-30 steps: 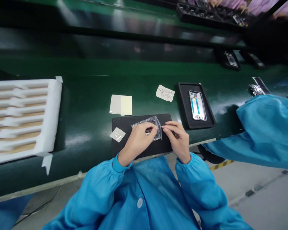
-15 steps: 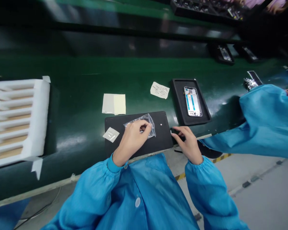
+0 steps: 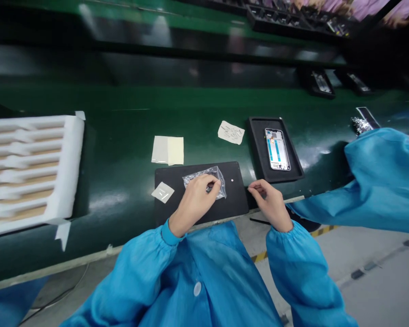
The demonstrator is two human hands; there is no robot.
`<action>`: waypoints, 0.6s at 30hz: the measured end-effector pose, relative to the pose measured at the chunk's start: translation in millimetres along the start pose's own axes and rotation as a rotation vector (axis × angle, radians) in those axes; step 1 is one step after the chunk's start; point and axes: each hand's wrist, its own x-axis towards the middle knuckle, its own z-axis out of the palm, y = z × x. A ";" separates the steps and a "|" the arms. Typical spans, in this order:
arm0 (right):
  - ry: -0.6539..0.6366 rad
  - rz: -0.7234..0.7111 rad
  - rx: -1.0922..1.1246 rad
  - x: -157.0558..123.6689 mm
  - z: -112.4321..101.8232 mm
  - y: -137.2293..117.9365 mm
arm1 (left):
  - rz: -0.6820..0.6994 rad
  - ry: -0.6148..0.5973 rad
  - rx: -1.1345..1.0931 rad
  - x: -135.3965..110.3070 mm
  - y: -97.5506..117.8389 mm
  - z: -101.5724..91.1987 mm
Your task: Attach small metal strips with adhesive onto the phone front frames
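Note:
My left hand (image 3: 198, 196) rests over a clear plastic bag (image 3: 221, 185) of small shiny pieces, its thumb and forefinger curled into a pinch. Whatever those fingertips hold is hidden. Under the bag lies a black mat (image 3: 230, 204). At the mat's right edge, my right hand (image 3: 270, 203) has its thumb and forefinger drawn together; anything between them is too small to make out. A small pale square sheet (image 3: 162, 192) with thin white strips lies on the mat's left edge. One tiny light dot (image 3: 232, 180) sits right of the bag.
A phone frame (image 3: 277, 150) with blue strips lies in a black tray (image 3: 296, 172). Nearby are a pale sheet with small strips (image 3: 231, 132) and a two-tone paper (image 3: 176, 151). A white foam rack (image 3: 71, 168) stands left. A co-worker's blue sleeve (image 3: 381, 181) reaches in from the right.
The whole view has shifted slightly. My right thumb and forefinger have come closer together, and the small white piece seen near them no longer shows. My left hand stays over the bag.

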 end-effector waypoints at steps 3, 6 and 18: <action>0.083 0.023 0.206 -1.7 11.3 -25.7 | 0.005 -0.002 0.002 0.6 -1.4 1.3; 0.088 -0.033 0.328 -1.3 33.9 -53.7 | 0.028 -0.009 0.011 1.0 -3.0 1.4; 0.071 -0.052 0.335 5.6 66.2 -49.0 | -0.033 0.063 -0.110 -6.4 3.4 -10.4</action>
